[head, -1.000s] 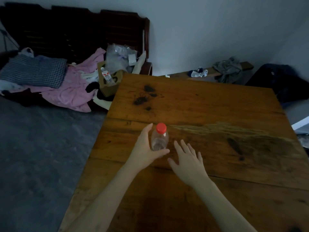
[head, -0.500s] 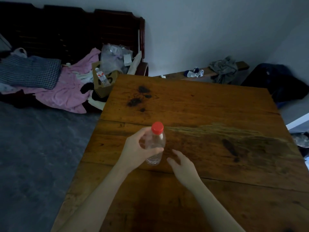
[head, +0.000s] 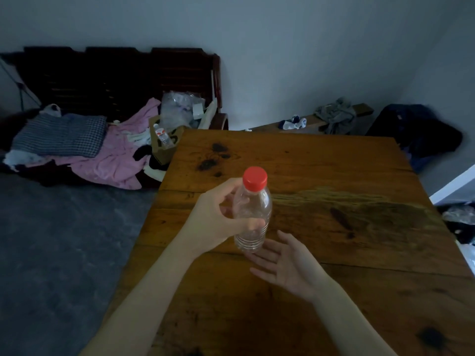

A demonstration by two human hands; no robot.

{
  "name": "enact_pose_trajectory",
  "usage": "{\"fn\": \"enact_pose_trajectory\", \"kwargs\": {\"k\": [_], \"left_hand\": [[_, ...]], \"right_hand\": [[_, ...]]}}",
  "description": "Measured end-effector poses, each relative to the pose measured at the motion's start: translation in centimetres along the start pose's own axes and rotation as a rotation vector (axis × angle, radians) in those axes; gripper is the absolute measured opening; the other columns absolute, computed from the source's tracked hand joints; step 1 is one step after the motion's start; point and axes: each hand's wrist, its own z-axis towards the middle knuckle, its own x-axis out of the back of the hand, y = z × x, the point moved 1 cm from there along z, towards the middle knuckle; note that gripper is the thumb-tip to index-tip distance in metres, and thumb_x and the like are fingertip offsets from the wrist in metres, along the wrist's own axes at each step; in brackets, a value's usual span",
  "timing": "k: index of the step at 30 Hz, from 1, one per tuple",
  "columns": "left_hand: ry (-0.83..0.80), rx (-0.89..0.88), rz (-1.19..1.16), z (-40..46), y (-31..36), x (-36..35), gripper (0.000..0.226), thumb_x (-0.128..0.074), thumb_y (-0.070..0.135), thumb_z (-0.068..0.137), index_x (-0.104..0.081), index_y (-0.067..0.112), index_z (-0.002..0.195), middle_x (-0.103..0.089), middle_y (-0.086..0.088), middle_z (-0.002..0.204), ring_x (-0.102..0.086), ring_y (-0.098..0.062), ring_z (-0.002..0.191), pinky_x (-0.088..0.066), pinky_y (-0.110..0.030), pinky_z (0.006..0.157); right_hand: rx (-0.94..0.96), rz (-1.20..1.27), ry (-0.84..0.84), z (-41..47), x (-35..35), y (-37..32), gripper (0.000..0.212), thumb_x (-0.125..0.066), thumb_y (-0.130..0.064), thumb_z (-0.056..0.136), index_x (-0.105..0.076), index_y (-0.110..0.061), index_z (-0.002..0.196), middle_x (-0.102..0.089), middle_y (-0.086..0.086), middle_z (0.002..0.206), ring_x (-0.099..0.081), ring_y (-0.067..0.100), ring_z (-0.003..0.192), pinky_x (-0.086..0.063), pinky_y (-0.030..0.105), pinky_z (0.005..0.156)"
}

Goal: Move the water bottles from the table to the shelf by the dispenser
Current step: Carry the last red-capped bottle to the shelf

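Head view: a person's two bare arms reach over a wooden table in a dim room.
Bottle (head: 253, 214): clear plastic, red cap (head: 255, 178), upright with a slight tilt, held above the table's middle; whether its base touches the wood cannot be told.
Left hand (head: 218, 217): fingers and thumb curled round the bottle's middle, gripping it.
Right hand (head: 285, 263): fingers straight and spread, palm up, just below and beside the bottle's base, holding nothing.
Table (head: 334, 176): brown planks with dark stains.
Bench (head: 115, 80): dark wood, behind the table on the left, piled with pink and checked cloth.
Box (head: 164, 147): cardboard, on the bench, a second small bottle (head: 163, 136) lying in it.
Floor (head: 51, 240): grey.
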Motion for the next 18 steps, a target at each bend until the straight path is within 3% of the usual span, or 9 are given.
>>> {"fn": "enact_pose_trajectory", "kwargs": {"k": [8,18], "left_hand": [[-0.050,-0.074,-0.022,-3.4,4.3,-0.3,0.058,-0.085,0.049,0.070,-0.062,0.042,0.123,-0.072,0.014,0.119,-0.069,-0.014,0.111,-0.057,-0.051,0.095],[-0.269,-0.238,-0.110,-7.9,8.0,-1.4,0.061,-0.082,0.052,0.070,-0.063,0.039,0.127,-0.072,0.013,0.122,-0.068,-0.013,0.115,-0.054,-0.055,0.099]], "right_hand": [[0.064,-0.039,-0.044,-5.1,-1.1,1.8,0.062,-0.050,-0.049,0.095,-0.046,-0.007,0.140,-0.060,0.020,0.136,-0.058,0.032,0.126,-0.050,0.049,0.099],[0.281,0.063,0.125,-13.6,-3.1,8.3,0.065,-0.044,-0.052,0.097,-0.044,-0.004,0.140,-0.061,0.021,0.134,-0.059,0.032,0.124,-0.052,0.044,0.098]]}}
